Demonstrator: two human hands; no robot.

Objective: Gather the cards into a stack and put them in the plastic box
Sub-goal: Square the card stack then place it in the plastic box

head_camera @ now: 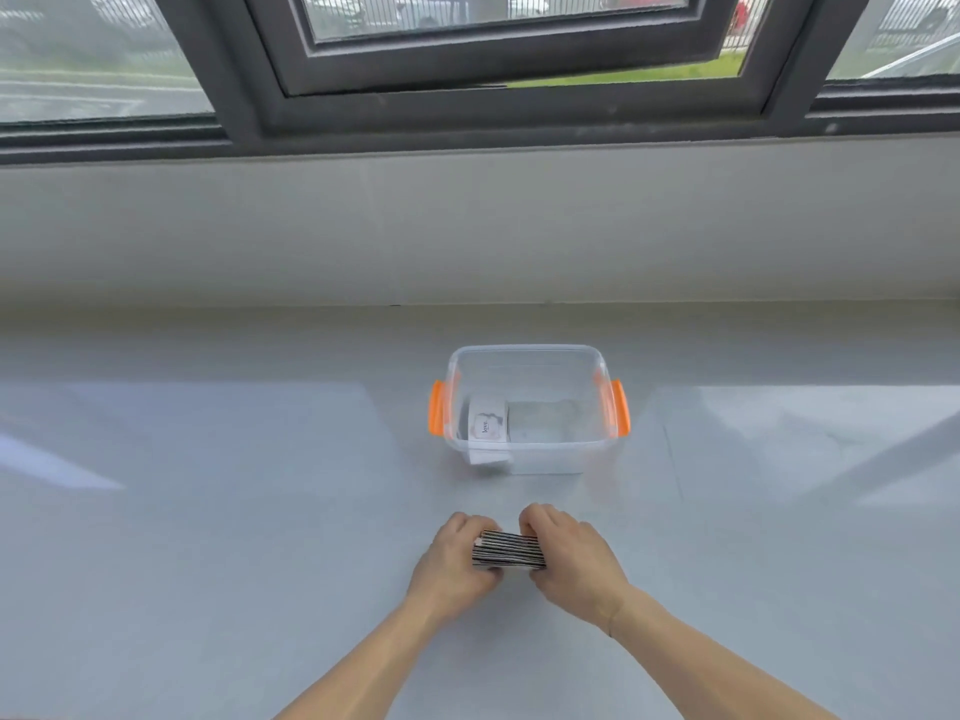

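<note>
The stack of cards stands on its edge on the grey table, near the front edge, held between 2 hands. The left hand and the right hand press their fingers on its 2 ends. The plastic box sits just behind, toward the far edge, with some cards inside.

One card stack, one box (two hands).
</note>
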